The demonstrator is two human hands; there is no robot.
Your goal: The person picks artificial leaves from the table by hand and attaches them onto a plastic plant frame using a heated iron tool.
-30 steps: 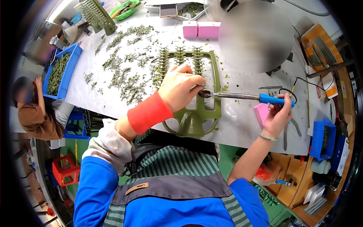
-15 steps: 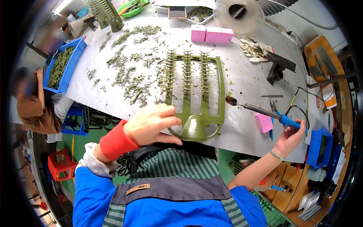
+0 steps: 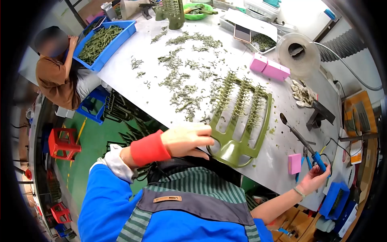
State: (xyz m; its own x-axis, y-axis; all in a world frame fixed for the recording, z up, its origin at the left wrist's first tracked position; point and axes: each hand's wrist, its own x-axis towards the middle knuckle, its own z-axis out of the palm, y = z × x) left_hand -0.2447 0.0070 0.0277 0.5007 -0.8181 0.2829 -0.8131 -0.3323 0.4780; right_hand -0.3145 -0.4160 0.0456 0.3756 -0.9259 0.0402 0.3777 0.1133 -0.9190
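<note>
A green frame (image 3: 231,150) with three bars lined with small curved hooks lies on the grey-white table. My left hand (image 3: 187,140), with a red band at the wrist, is beside the frame's lower left corner, fingers apart and nothing visible in them. Farther right, my right hand (image 3: 313,180) holds the blue handle of a soldering iron (image 3: 303,142), its dark tip pointing up and left, apart from the frame. Many small green pieces (image 3: 187,99) are scattered left of the frame.
Pink blocks (image 3: 269,67) lie behind the frame, another (image 3: 294,163) near my right hand. A glove (image 3: 303,93), black stand (image 3: 321,114), phone (image 3: 242,33) and clear spool (image 3: 298,52) are at the right and back. A person (image 3: 56,72) sits left by a blue tray (image 3: 105,55).
The view has turned, shifting the table contents rightward. My left hand has left the frame's bars and opened beside its lower corner. The iron has moved away from the frame, still in my right hand.
</note>
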